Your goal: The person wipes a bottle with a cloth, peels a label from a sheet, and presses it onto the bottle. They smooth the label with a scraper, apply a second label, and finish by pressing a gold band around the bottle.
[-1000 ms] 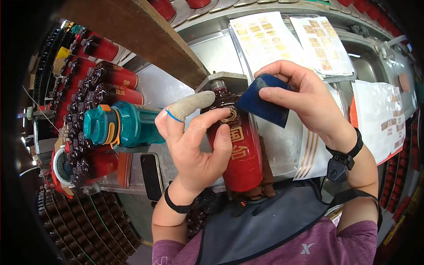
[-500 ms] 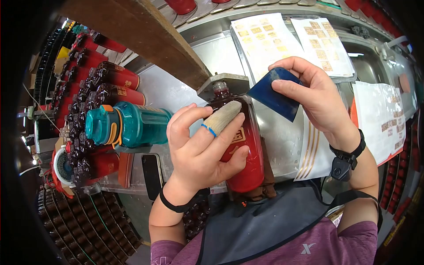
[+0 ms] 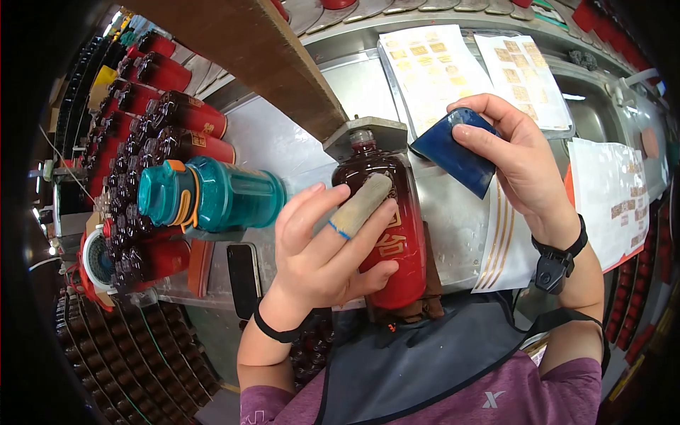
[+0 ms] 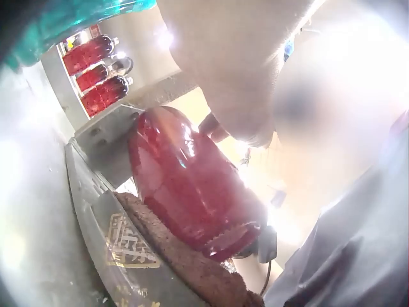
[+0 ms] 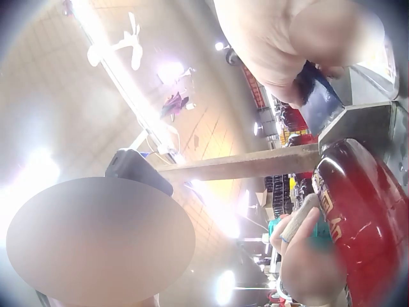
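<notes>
A red bottle [image 3: 411, 276] with a dark top and gold characters lies on a cloth-padded rest, its neck against a metal plate [image 3: 386, 129]. My left hand [image 3: 312, 262] is over the bottle with fingers extended. One of its fingers wears a beige cloth finger cot [image 3: 361, 205] with a blue edge, its tip on the bottle's front by the gold lettering. My right hand [image 3: 524, 159] pinches a flat blue scraper [image 3: 453, 159] between thumb and fingers, just right of the bottle's shoulder. The right wrist view shows the scraper [image 5: 319, 102] beyond the plate, partly hidden by the hand.
A teal water bottle [image 3: 237, 195] and a phone [image 3: 244, 280] lie to the left, near rows of red bottles [image 3: 195, 113]. A wooden beam [image 3: 283, 71] slants down to the plate. Sheets of gold decals [image 3: 432, 60] lie at the back and a white sheet [image 3: 602, 184] at the right.
My left hand's covered finger has come down from beside the bottle's neck onto its front lettering. The right hand has drawn the scraper rightward, away from the bottle.
</notes>
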### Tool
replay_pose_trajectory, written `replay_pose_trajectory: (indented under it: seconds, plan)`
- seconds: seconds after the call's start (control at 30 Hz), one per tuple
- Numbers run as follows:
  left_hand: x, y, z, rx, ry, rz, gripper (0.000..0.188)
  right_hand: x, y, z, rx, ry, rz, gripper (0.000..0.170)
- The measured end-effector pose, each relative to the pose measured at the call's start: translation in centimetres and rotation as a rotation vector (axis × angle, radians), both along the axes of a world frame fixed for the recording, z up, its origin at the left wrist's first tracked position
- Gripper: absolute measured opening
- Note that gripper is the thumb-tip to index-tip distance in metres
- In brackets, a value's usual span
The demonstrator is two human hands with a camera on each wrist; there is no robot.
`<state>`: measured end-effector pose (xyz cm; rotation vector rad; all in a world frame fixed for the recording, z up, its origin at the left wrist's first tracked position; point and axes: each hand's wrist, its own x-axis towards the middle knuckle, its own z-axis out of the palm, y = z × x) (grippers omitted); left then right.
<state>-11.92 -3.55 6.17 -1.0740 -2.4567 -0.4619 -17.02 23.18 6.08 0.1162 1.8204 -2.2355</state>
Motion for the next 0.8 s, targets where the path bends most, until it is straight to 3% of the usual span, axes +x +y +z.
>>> replay_pose_trajectory:
  seconds: [0.2,0.33,0.53,0.8]
  plan:
    - [0.2,-0.6,-0.1,0.010,-0.004,0.038,0.043,-0.1,0.9,0.5,0.010,-0.032,0.070,0.026]
    - [0.6,-1.1,-0.5,0.067,0.024,0.131,0.046,0.0,0.5,0.4,0.036,-0.025,-0.009,0.027]
    - [-0.3,0.2,-0.2,0.055,-0.044,-0.043,0.049,0.3,0.1,0.7,0.046,-0.032,0.005,0.030]
    - [-0.5,-0.1,-0.5,0.072,-0.122,0.090,0.059,0.4,0.4,0.9,0.103,0.003,-0.024,0.035]
